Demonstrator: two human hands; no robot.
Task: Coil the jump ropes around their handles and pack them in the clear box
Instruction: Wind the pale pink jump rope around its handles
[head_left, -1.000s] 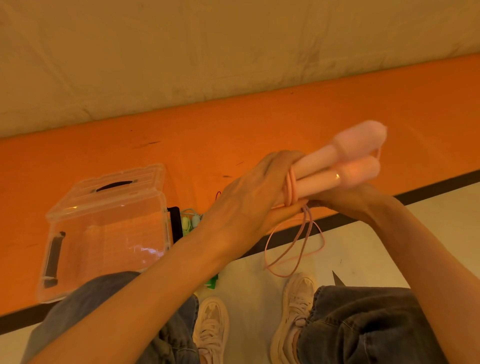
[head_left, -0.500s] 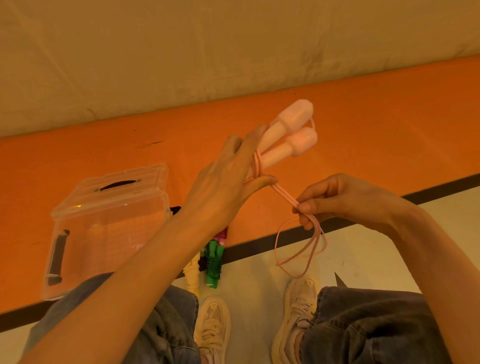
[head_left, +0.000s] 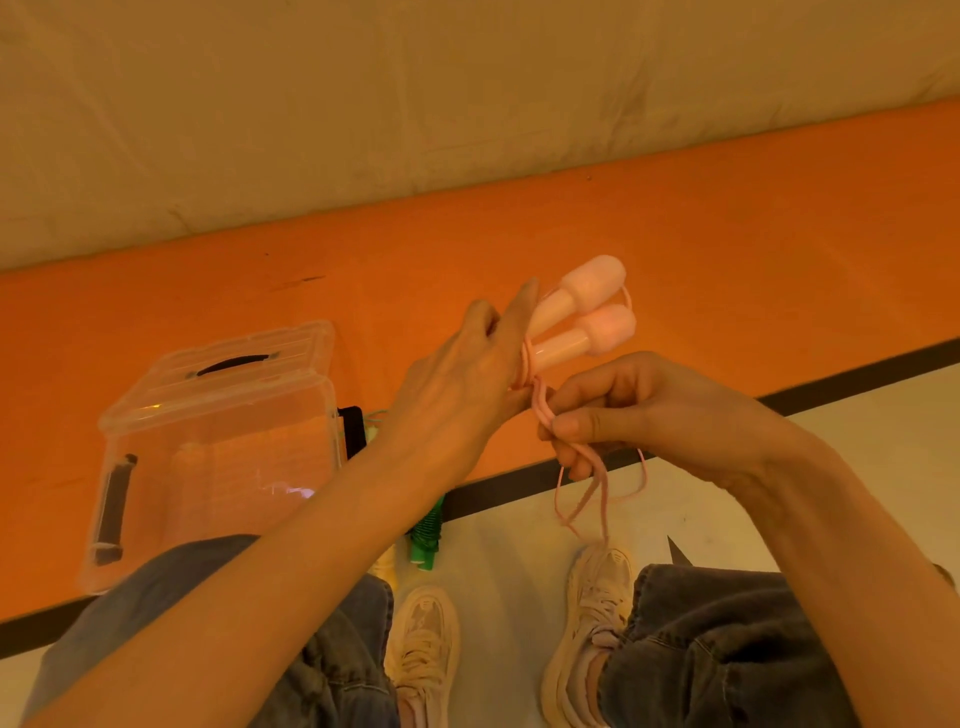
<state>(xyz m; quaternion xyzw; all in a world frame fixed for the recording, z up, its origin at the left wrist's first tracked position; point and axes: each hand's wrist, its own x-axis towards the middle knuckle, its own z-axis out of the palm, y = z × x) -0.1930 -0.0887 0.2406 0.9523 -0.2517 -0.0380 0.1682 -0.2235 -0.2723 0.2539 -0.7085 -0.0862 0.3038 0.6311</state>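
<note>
Two pink handles (head_left: 582, 317) gripped in left hand (head_left: 457, 395); right hand (head_left: 639, 410) pinches pink rope (head_left: 545, 410); clear box (head_left: 218, 447) left.

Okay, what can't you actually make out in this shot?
- Head view: the lower pink handles, covered by the left hand.
- How many turns of pink rope are wound, behind both hands; the right hand pinches it.
- The green rope, mostly behind the left forearm.
- The clear box, whose lower edge a knee hides.

box (head_left: 218, 447) left of handles (head_left: 582, 317)
</note>
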